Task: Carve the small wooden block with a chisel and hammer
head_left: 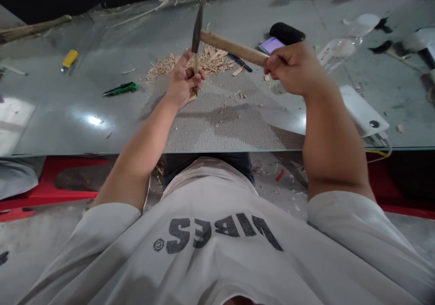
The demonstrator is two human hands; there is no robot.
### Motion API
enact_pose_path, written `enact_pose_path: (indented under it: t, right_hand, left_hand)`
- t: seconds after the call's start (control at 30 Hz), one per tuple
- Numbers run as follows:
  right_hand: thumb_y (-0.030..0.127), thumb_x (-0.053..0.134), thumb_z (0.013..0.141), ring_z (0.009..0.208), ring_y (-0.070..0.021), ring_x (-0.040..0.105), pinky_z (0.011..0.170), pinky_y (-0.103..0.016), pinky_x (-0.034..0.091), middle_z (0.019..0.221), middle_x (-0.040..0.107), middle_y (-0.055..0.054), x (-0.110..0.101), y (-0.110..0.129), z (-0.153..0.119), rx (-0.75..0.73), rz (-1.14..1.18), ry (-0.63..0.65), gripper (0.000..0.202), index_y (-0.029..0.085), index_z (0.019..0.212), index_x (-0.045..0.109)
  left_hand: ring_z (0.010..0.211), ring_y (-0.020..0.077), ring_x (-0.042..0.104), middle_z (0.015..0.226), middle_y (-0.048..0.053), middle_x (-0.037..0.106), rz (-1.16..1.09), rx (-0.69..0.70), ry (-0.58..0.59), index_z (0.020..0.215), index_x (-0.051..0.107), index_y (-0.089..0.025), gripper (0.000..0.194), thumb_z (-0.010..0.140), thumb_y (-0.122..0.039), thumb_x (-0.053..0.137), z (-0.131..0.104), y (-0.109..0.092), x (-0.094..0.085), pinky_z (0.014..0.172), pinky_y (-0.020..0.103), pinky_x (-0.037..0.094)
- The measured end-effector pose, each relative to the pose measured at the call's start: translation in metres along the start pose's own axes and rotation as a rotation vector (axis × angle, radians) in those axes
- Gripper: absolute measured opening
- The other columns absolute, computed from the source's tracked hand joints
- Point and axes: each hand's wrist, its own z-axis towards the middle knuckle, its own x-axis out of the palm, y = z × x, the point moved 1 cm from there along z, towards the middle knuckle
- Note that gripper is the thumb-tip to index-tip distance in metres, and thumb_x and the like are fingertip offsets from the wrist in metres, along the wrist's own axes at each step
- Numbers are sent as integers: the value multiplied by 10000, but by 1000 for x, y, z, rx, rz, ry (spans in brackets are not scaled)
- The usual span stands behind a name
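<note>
My right hand (294, 67) grips the wooden handle of a hammer (234, 46). The dark hammer head sits over the top of a slim, pale upright chisel-like tool (196, 62), touching it or very close. My left hand (185, 80) pinches this tool between thumb and fingers, and its lower end is hidden. Below the left hand, a small piece of wood (193, 97) shows on a grey textured mat (234, 128). Behind the hands lies a heap of wood chips (212, 60), with a dark blue slender tool (241, 62) at its right side.
A green utility knife (120, 89) and a yellow lighter (70, 60) lie to the left. At the right are a lit phone (272, 45), a black case (287, 32), clear plastic containers (338, 53) and a white power bank (363, 110) with a cable. The glass tabletop's edge runs before my body.
</note>
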Motion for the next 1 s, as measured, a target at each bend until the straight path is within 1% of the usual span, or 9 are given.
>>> enact_pose_path:
  t: [0.07,0.2,0.3,0.37,0.5,0.6,0.7,0.87,1.0]
  right_hand:
    - [994,776,1115,621,-205,469,641,-437,334,692,594,-27,0,2,0,-8,-3,-7,748,298,844,735]
    - [1041,664,1130,637,-226,464,656,-445,336,699,561,-28,-1,6,-1,-17,21,-57,774,318,855,696]
    - [1046,753,1068,667,-267,525,649,-448,343,709,607,-61,1,11,-2,47,-39,10,758,329,826,721]
    - [1103,723,1029,683,-280,510,652,-446,336,708,600,-70,2,14,-3,62,-24,-11,793,341,813,704]
    - [1061,715,1057,675,-270,478,641,-436,323,704,585,-59,3,14,-3,91,-9,-16,748,345,842,705]
    - [906,802,1082,669,-261,521,635,-436,354,716,620,-64,4,8,-1,106,-55,34,636,323,840,732]
    - [873,725,1142,668,-249,520,655,-430,378,708,598,-60,5,3,1,38,7,-31,633,317,841,700]
    - [940,845,1075,652,-213,466,634,-394,330,707,602,-28,7,-1,1,97,-17,39,689,297,857,727]
    - [1074,800,1008,672,-237,515,627,-410,341,714,606,-49,9,-1,3,112,48,54,788,311,824,729]
  left_hand:
    - [792,321,637,813,-10,754,22,22,-53,1508,824,-648,769,752,-614,960,-5,-3,6,655,466,461]
    - [697,253,531,862,-15,766,10,74,-115,1327,890,-563,583,789,-428,1071,-11,-7,20,645,399,372]
    - [695,286,510,776,-3,693,-15,44,-130,1211,889,-588,506,736,-472,1018,-12,-11,23,637,417,307]
    - [727,319,517,713,15,604,-16,26,-107,1206,871,-599,550,688,-468,998,-14,-14,23,647,424,262]
    - [821,341,527,633,22,388,18,9,-33,1255,863,-565,606,689,-447,1045,-19,-21,24,684,438,245]
    - [760,302,509,671,-1,544,63,54,-93,1270,878,-555,598,700,-482,1040,-18,-19,24,689,421,274]
    - [721,291,512,735,-23,674,2,29,-89,1303,874,-585,604,719,-477,986,-11,-13,21,660,418,296]
    - [640,261,493,739,-38,717,-124,-23,-207,1312,839,-546,414,899,-527,841,-3,-2,16,617,431,347]
    - [652,288,453,667,-16,610,-163,-51,-141,1258,880,-616,394,865,-594,889,-4,-3,18,569,423,253]
